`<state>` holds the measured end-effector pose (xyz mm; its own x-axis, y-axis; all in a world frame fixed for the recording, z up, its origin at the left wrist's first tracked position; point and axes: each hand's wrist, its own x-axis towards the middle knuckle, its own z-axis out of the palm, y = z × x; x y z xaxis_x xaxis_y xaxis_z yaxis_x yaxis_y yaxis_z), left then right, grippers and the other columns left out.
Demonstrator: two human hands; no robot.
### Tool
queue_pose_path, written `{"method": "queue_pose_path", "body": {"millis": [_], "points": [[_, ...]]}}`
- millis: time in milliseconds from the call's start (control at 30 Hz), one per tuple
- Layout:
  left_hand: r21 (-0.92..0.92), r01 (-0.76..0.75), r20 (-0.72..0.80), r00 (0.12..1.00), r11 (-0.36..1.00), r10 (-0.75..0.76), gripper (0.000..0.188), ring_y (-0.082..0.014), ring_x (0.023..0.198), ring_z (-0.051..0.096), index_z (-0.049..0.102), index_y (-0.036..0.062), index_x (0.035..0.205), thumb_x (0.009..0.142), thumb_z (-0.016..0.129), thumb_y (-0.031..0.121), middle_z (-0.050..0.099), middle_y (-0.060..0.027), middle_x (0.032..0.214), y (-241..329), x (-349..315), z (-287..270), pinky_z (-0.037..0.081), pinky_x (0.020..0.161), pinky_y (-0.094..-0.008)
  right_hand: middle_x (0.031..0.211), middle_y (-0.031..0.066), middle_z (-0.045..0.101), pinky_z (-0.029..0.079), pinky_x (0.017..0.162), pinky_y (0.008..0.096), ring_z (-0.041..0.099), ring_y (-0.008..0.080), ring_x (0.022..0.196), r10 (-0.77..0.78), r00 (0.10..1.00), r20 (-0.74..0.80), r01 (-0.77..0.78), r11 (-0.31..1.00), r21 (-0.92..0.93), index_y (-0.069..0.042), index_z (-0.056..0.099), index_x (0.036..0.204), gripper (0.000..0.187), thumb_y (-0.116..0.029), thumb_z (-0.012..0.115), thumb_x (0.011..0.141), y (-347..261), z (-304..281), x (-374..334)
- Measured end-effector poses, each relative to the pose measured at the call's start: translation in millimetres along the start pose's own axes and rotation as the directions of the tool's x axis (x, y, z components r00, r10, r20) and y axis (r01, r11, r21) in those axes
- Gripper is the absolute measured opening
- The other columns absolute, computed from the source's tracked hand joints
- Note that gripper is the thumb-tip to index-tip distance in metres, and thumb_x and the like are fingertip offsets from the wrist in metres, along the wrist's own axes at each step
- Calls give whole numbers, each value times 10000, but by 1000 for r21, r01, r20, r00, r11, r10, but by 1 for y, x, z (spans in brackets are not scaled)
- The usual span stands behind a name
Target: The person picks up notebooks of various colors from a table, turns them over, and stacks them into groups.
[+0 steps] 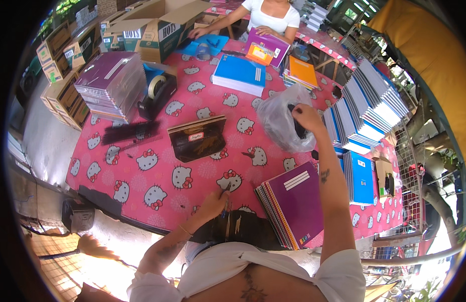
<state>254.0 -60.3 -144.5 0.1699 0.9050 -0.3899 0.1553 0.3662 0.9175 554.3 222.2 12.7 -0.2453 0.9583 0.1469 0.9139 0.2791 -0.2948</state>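
Note:
My left hand (215,204) is closed at the near table edge around a small hand tool (227,189); its dark pointed tip sticks out past the fingers, and its kind is unclear. Stretched out to the right, my right hand (307,119) has its fingers curled at the mouth of a clear plastic bag (279,118). Something dark shows inside the bag by the fingertips, too hidden to name. Between my arms lies a stack of purple spiral notebooks (293,201). A dark pouch (198,140) stands left of the bag.
Black binding coils (131,132) lie at left, near a tape dispenser (157,93) and a wrapped purple notebook stack (109,83). Blue notebooks (239,73) sit farther back. Tall spiral notebook stacks (363,105) line the right. Across the table, a person (270,20) holds a purple notebook.

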Motion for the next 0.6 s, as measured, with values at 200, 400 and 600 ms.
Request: {"method": "queue_pose_path", "body": {"millis": [200, 400, 600], "points": [[84, -164, -98, 980, 983, 172, 376, -193, 579, 649, 622, -37, 889, 997, 498, 301, 641, -124, 656, -42, 22, 8, 498, 544, -342, 1240, 167, 646, 445, 996, 389, 590, 299, 1181, -26, 989, -144, 39, 995, 91, -55, 695, 1141, 432, -360, 702, 836, 13, 1, -16], [-359, 162, 126, 984, 919, -124, 262, -153, 722, 665, 626, 22, 1059, 981, 560, 264, 669, -46, 833, -7, 9, 13, 548, 629, -294, 1206, 169, 673, 491, 924, 424, 650, 315, 1087, -306, 541, 784, 295, 941, 164, -41, 704, 1142, 560, -528, 543, 918, -86, 72, -100], [-582, 8, 249, 953, 813, 170, 299, -162, 1038, 593, 548, 14, 1245, 986, 540, 163, 603, -60, 1141, -37, 4, 85, 454, 977, -328, 1143, 158, 700, 483, 937, 390, 649, 297, 1073, -145, 282, 948, 159, 982, 103, -25, 695, 1153, 504, -442, 539, 916, -47, 120, -78]]}}
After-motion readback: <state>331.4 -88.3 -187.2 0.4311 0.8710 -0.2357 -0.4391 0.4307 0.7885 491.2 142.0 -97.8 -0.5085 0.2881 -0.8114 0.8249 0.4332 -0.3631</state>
